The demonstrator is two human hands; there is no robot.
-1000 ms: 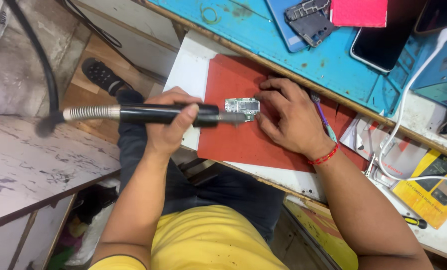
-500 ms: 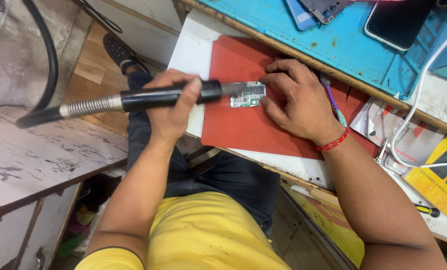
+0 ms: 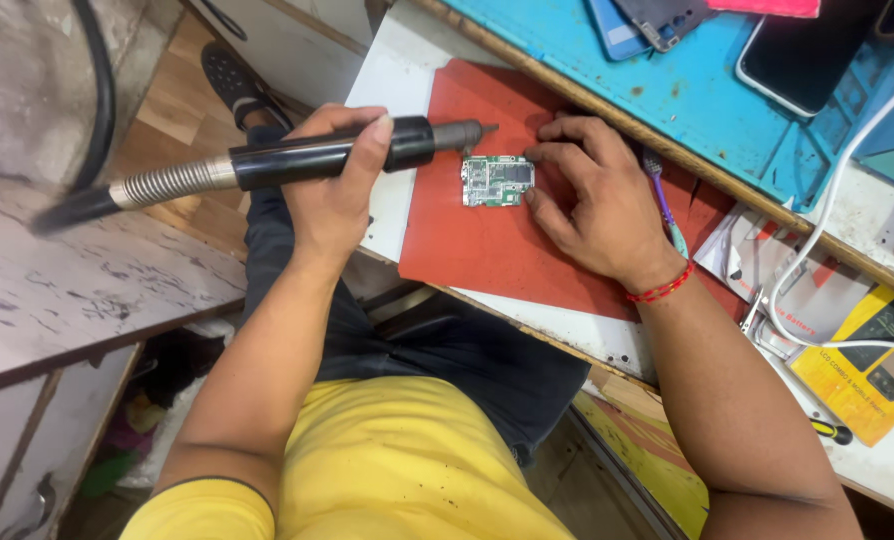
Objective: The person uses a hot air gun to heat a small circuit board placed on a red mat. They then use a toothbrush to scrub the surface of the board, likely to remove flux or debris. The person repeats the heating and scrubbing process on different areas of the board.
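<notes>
Left hand [image 3: 335, 185] wrapped around the black handle of a hot-air tool [image 3: 322, 157], fingers closed over the barrel and thumb along its top; the tool's long axis runs almost level across the view, its ribbed metal collar and dark hose trailing off to the left past the counter's edge, its metal nozzle pointing right and ending just short of the upper left corner of the circuit board [image 3: 497, 181], with a small gap visible between tip and board. Right hand [image 3: 597, 205] resting palm down on the red mat [image 3: 467, 240]; its fingers are loosely spread, with fingertips touching the right edge of the circuit board, the index at the upper corner and the thumb at the lower one. Circuit board small, green and rectangular, lying flat near the middle of the red mat, long axis left to right, roughly in line with the tool. Red mat lying on the white counter [image 3: 387, 80]; blue mat [image 3: 727, 120] beyond it carries phones; a purple-handled tool [image 3: 659, 195] lies partly under the right hand; a red thread bracelet [image 3: 662, 288] circles the right wrist.
</notes>
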